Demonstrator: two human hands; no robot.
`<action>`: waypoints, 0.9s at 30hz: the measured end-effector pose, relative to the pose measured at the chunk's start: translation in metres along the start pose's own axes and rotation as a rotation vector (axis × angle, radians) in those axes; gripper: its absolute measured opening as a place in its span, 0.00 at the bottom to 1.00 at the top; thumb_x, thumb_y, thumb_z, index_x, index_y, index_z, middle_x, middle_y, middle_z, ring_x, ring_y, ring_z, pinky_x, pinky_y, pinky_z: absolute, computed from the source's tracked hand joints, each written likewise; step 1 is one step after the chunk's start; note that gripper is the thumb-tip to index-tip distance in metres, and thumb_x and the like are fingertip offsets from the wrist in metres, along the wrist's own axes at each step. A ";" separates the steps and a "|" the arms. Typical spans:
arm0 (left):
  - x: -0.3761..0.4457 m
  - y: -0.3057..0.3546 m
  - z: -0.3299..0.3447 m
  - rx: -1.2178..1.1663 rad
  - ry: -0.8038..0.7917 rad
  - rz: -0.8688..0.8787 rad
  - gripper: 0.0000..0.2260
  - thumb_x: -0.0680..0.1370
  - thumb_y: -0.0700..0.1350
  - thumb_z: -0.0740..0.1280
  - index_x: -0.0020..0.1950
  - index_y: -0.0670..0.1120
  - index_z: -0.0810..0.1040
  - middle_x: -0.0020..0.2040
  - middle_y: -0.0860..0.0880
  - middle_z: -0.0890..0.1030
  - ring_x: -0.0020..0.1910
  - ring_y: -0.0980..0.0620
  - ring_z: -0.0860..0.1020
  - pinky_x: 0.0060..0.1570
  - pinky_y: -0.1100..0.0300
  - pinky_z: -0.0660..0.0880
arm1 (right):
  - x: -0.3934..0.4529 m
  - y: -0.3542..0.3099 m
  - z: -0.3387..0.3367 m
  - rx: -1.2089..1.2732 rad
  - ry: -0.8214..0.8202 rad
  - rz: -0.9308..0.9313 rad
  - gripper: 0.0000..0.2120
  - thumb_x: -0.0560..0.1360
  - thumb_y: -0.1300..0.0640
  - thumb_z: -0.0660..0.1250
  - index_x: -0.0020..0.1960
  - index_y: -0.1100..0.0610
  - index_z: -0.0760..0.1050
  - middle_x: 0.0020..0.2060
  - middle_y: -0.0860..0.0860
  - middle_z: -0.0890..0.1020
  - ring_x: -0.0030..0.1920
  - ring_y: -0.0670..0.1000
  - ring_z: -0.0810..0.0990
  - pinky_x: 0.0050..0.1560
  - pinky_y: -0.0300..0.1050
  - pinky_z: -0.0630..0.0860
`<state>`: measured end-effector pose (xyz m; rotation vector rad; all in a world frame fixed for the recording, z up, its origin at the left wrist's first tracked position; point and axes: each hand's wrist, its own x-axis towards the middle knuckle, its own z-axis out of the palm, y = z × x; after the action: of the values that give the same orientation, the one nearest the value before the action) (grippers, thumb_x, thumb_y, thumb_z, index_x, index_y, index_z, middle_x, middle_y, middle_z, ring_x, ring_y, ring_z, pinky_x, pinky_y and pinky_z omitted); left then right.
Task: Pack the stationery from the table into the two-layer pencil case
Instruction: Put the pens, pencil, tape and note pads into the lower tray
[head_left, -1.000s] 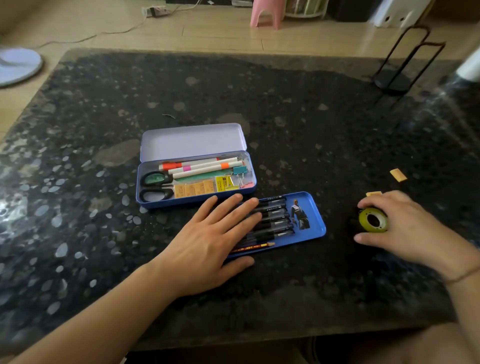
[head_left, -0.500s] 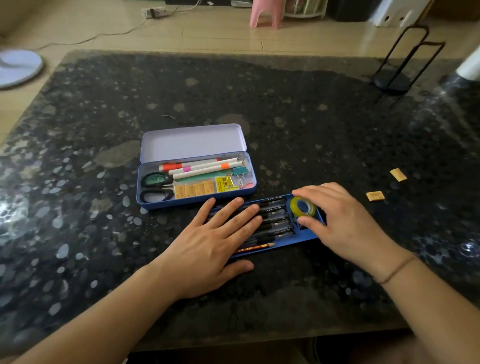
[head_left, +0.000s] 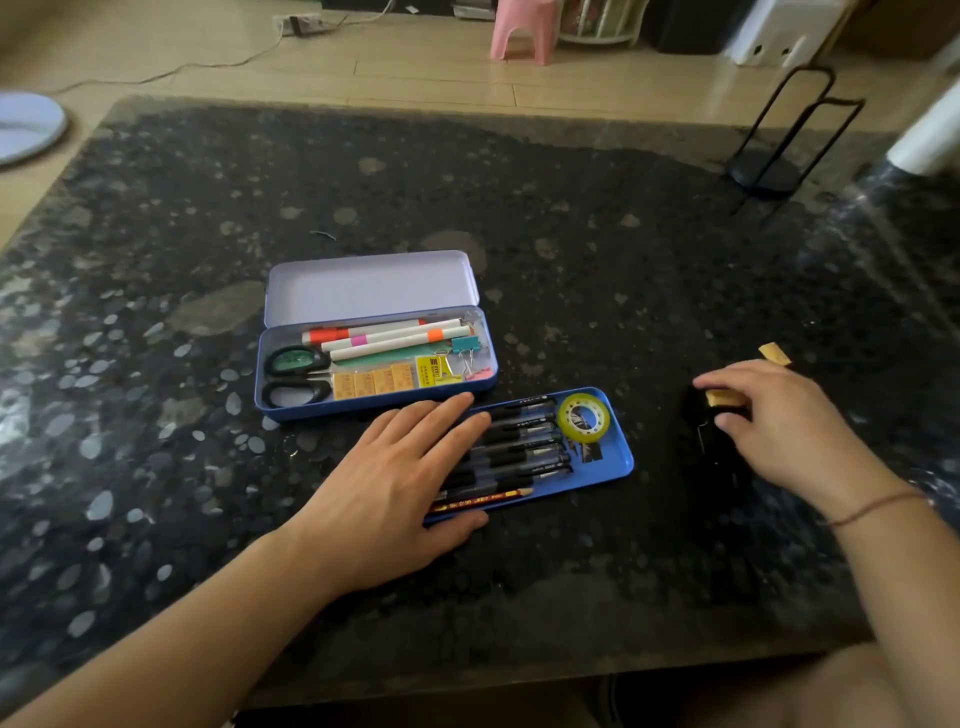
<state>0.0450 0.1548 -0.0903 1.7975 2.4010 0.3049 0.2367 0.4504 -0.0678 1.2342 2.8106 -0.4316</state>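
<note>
Meanwhile, the left hand (head_left: 400, 488) is lying flat, fingers straight, pressing on the pens (head_left: 524, 447) in the blue tray (head_left: 618, 457), where the tape roll (head_left: 583, 417) is sitting at the tray's right end. The right hand (head_left: 779, 431) is curling its fingers around a small tan eraser (head_left: 722, 398) near the table's (head_left: 571, 208) right edge, pinching it.

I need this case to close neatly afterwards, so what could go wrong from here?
1. The tape roll lies in the blue tray beside the pens; its bulk might keep the lid from closing.
2. The right hand is pinching one tan piece; the other tan piece, lying just beyond, could be overlooked.
</note>
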 end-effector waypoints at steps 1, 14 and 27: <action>0.000 0.000 0.000 -0.015 0.003 -0.003 0.35 0.74 0.67 0.60 0.77 0.52 0.59 0.77 0.51 0.62 0.73 0.50 0.62 0.71 0.56 0.54 | 0.001 -0.005 0.001 0.028 0.038 -0.001 0.16 0.73 0.64 0.69 0.58 0.51 0.79 0.51 0.48 0.77 0.51 0.50 0.76 0.52 0.42 0.71; 0.001 -0.011 -0.005 -0.071 -0.032 0.011 0.37 0.72 0.67 0.62 0.76 0.52 0.60 0.74 0.53 0.66 0.72 0.53 0.63 0.71 0.60 0.54 | -0.026 -0.052 -0.001 0.101 0.013 -0.289 0.12 0.72 0.58 0.71 0.54 0.48 0.78 0.47 0.41 0.77 0.46 0.41 0.75 0.45 0.32 0.69; 0.001 -0.012 -0.004 -0.104 -0.030 0.013 0.37 0.72 0.67 0.62 0.77 0.53 0.59 0.75 0.54 0.65 0.73 0.53 0.62 0.71 0.59 0.53 | -0.042 -0.086 0.025 0.042 -0.004 -0.546 0.02 0.74 0.53 0.69 0.45 0.49 0.77 0.46 0.42 0.74 0.48 0.42 0.73 0.51 0.39 0.74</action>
<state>0.0330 0.1518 -0.0892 1.7609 2.3087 0.3936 0.2007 0.3582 -0.0657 0.4441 3.1176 -0.5084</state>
